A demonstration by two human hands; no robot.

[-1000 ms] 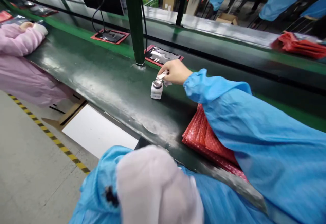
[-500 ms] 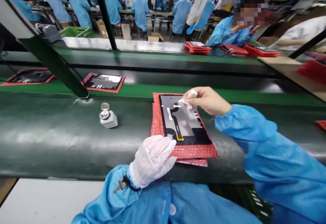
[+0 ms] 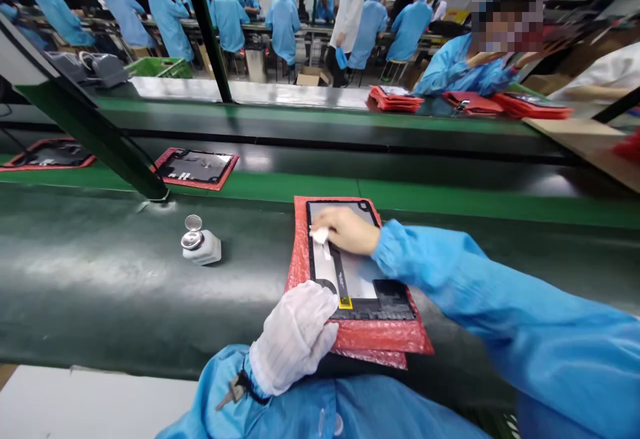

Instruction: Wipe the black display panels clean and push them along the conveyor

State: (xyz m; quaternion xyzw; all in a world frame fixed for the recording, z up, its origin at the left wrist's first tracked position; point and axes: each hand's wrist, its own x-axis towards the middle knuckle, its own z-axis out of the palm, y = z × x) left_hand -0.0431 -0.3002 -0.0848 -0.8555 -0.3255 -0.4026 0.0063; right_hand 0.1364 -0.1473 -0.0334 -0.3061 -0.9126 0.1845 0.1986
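Note:
My right hand [image 3: 347, 230], bare, pinches a small white wipe [image 3: 319, 234] and presses it on the upper left of a dark-framed grey tablet panel [image 3: 353, 272]. A black flex strip with a yellow tip [image 3: 340, 279] lies along the panel. My left hand [image 3: 294, 337], in a white glove, rests on the panel's lower left corner. Under the panel lies a red bubble bag [image 3: 370, 338]. A white bottle with a metal pump top [image 3: 201, 246] stands left of the bag, apart from both hands.
The bag and bottle sit on a dark green belt [image 3: 100, 272]. A green post [image 3: 90, 119] rises behind it. Another panel on a red bag [image 3: 195, 168] lies on the belt beyond. Across the line, a co-worker in a blue gown [image 3: 465, 72] sits behind stacked red bags [image 3: 393, 98].
My right hand has gone from the bottle top onto the panel, and the wipe now presses the panel's surface. My left hand has come to rest on the panel's corner. The view has turned.

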